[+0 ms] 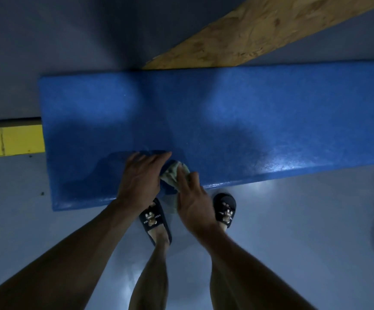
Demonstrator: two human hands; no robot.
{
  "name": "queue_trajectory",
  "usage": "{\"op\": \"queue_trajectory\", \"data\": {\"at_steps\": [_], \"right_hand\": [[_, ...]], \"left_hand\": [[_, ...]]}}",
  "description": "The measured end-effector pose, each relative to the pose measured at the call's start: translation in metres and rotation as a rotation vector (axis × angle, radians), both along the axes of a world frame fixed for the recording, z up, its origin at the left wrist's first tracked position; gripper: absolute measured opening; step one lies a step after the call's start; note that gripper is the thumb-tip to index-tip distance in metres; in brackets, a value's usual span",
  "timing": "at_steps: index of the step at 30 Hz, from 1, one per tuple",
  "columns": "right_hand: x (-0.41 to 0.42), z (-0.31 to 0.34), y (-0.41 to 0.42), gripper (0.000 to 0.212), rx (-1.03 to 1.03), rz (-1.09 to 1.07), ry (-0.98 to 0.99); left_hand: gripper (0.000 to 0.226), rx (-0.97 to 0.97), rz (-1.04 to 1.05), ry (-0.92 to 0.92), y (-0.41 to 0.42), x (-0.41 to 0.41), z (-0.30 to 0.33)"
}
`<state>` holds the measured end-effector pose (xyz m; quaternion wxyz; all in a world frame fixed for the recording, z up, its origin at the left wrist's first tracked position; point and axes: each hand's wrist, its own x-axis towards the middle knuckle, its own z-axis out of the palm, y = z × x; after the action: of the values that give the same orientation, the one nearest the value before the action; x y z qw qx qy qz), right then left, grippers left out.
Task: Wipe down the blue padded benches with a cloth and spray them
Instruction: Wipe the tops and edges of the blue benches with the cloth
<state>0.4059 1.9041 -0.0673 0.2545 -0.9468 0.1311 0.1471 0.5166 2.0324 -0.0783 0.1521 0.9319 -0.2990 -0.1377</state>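
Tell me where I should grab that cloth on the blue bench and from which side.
Take the cloth at its bunched middle, coming from above on the near edge of the blue bench. It lies crumpled there, seemingly spilling over the front, so there is likely enough bulk to close fingers round. The left hand and right hand already flank it on either side.
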Motion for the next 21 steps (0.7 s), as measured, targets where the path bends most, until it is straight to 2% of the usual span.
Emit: {"op": "queue_trajectory", "data": {"at_steps": [2, 3, 4, 7, 9, 13, 16, 18, 21], "right_hand": [[-0.003, -0.002, -0.041, 0.069, -0.108, 0.133, -0.012], [-0.004, -0.002, -0.068, 0.066, -0.159, 0.097, -0.011], [-0.004, -0.001, -0.096, 0.062, -0.215, -0.021, 0.014], [-0.004, 0.005, -0.157, 0.059, -0.328, -0.549, 0.165], [0.003, 0.004, -0.149, 0.061, -0.354, -0.663, 0.212], [0.025, -0.005, -0.059, 0.071, -0.241, -0.517, 0.119], [0.028, 0.002, 0.002, 0.070, -0.092, -0.153, 0.014], [0.028, 0.003, 0.001, 0.067, -0.090, 0.109, -0.008], [0.032, -0.004, -0.055, 0.062, -0.215, 0.167, -0.021]], "left_hand": [[0.069, 0.010, -0.014, 0.007, 0.002, 0.003, 0.000], [0.070, 0.013, -0.023, 0.002, 0.003, 0.004, 0.000], [0.071, 0.016, -0.033, -0.004, 0.004, 0.005, 0.000], [0.070, 0.022, -0.049, 0.001, 0.005, 0.005, -0.001], [0.073, 0.035, -0.044, 0.019, 0.005, 0.002, -0.002], [0.074, 0.022, -0.026, 0.034, 0.005, -0.001, -0.001], [0.076, 0.003, -0.019, 0.052, 0.005, 0.002, -0.001], [0.080, 0.003, -0.038, 0.064, 0.006, 0.004, 0.001], [0.084, 0.033, -0.076, 0.039, 0.011, 0.006, 0.002]]}}
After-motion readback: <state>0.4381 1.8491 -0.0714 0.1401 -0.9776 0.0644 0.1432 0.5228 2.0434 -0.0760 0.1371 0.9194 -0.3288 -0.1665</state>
